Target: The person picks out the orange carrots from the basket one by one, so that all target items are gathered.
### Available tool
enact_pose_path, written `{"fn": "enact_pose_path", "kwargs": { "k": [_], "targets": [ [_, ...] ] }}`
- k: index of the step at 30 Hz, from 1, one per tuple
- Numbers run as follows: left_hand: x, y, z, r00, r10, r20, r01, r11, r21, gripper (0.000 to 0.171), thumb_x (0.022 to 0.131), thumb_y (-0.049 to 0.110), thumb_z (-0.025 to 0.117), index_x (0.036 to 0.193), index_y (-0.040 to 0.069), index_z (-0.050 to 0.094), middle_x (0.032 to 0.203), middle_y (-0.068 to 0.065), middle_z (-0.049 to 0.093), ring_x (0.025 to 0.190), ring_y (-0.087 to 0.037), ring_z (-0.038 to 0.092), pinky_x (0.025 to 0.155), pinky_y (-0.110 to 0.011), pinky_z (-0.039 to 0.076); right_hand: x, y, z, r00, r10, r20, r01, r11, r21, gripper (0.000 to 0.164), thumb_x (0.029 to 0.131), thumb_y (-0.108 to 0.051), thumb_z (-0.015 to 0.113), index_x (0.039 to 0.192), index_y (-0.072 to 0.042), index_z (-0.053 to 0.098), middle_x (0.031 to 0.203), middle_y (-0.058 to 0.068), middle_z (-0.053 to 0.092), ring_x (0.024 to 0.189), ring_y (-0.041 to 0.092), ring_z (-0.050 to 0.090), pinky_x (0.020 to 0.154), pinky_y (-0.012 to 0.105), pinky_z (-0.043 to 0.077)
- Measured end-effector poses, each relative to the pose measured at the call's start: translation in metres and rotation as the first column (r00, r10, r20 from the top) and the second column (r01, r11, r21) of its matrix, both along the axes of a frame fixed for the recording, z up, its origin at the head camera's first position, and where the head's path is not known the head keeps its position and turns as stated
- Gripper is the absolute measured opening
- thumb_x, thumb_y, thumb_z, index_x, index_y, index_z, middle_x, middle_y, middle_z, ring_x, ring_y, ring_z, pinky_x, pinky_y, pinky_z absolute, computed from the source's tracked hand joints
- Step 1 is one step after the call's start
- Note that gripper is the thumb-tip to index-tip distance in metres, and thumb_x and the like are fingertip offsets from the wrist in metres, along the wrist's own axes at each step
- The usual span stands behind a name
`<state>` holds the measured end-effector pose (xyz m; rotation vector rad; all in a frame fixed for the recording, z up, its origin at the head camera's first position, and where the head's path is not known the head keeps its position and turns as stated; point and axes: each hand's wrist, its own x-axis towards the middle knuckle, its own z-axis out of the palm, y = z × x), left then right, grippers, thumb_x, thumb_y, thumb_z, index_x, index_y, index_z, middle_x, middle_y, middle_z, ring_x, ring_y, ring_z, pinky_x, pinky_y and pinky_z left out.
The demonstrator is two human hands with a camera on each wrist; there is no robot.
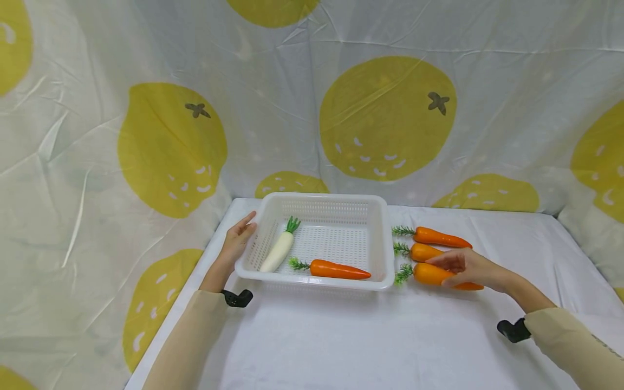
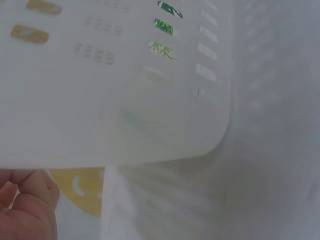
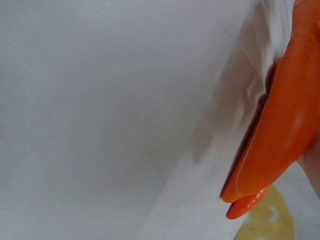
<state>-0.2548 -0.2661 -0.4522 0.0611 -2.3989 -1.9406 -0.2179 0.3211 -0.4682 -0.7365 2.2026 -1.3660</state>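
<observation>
My left hand (image 1: 235, 242) is at the left side of a white perforated plastic basket (image 1: 318, 198), its fingers fairly straight beside the rim. Part of that hand (image 2: 31, 205) shows past the basket wall (image 2: 100, 120) in the left wrist view. Inside the basket lie a white radish (image 1: 279, 251) with green leaves and an orange carrot (image 1: 336, 269). To the right, my right hand (image 1: 470, 268) grips the nearest carrot (image 1: 429, 273) between thumb and fingers. In the right wrist view, this carrot (image 3: 287, 115) largely covers the hand.
Two more carrots, a middle one (image 1: 422, 252) and a far one (image 1: 439, 236), lie behind the gripped one, their leafy ends toward the basket. A white cloth (image 1: 341, 341) covers the table. Lemon-printed curtains (image 1: 273, 108) hang behind and at the sides.
</observation>
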Motion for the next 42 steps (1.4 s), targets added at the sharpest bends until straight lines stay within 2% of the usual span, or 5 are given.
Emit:
{"fn": "enact_pose_path", "kwargs": {
  "k": [6, 25, 32, 37, 42],
  "targets": [
    [-0.002, 0.001, -0.003, 1.000, -0.003, 0.009, 0.002, 1.000, 0.027, 0.051, 0.105, 0.023, 0.053, 0.153, 0.011, 0.040, 0.116, -0.006, 0.060, 0.090, -0.004, 0.057, 0.078, -0.017, 0.047, 0.004, -0.003, -0.009, 0.999, -0.003, -0.048, 0.002, 1.000, -0.013, 0.047, 0.088, -0.006, 0.076, 0.131, 0.004, 0.062, 0.129, 0.015, 0.064, 0.109, 0.005, 0.060, 0.090, 0.022, 0.049],
    [0.001, 0.001, 0.001, 1.000, -0.007, 0.012, 0.007, 1.000, -0.007, 0.052, 0.106, 0.028, 0.051, 0.154, 0.013, 0.039, 0.129, -0.018, 0.056, 0.096, -0.004, 0.056, 0.081, -0.015, 0.046, 0.004, -0.009, -0.008, 0.990, -0.056, -0.132, 0.063, 0.997, 0.050, 0.047, 0.085, -0.009, 0.079, 0.127, 0.007, 0.063, 0.121, 0.021, 0.065, 0.101, 0.013, 0.064, 0.085, 0.025, 0.053],
    [0.000, -0.001, -0.001, 1.000, -0.004, 0.018, 0.004, 1.000, -0.023, 0.053, 0.105, 0.031, 0.052, 0.154, 0.016, 0.039, 0.125, -0.013, 0.056, 0.099, -0.006, 0.055, 0.082, -0.016, 0.045, -0.003, -0.011, 0.008, 0.988, -0.090, -0.122, 0.088, 0.996, -0.027, 0.045, 0.089, -0.006, 0.075, 0.128, 0.010, 0.059, 0.120, 0.029, 0.063, 0.099, 0.025, 0.067, 0.082, 0.028, 0.055],
    [0.000, -0.002, -0.002, 1.000, -0.007, 0.014, 0.007, 1.000, -0.027, 0.053, 0.105, 0.031, 0.052, 0.155, 0.015, 0.039, 0.122, -0.010, 0.057, 0.099, -0.008, 0.055, 0.082, -0.016, 0.046, -0.006, -0.018, 0.030, 0.973, -0.196, -0.124, 0.200, 0.980, 0.017, 0.046, 0.092, -0.019, 0.074, 0.130, 0.002, 0.061, 0.125, 0.022, 0.063, 0.104, 0.015, 0.065, 0.084, 0.025, 0.053],
    [0.000, -0.002, -0.002, 1.000, -0.010, 0.017, 0.011, 1.000, -0.023, 0.053, 0.106, 0.030, 0.051, 0.155, 0.016, 0.039, 0.120, -0.009, 0.056, 0.098, -0.007, 0.055, 0.082, -0.016, 0.046, -0.010, -0.033, 0.053, 0.960, -0.236, -0.152, 0.232, 0.972, -0.046, 0.038, 0.096, -0.019, 0.069, 0.130, -0.003, 0.062, 0.124, 0.017, 0.065, 0.107, 0.015, 0.064, 0.088, 0.024, 0.051]
  ]
}}
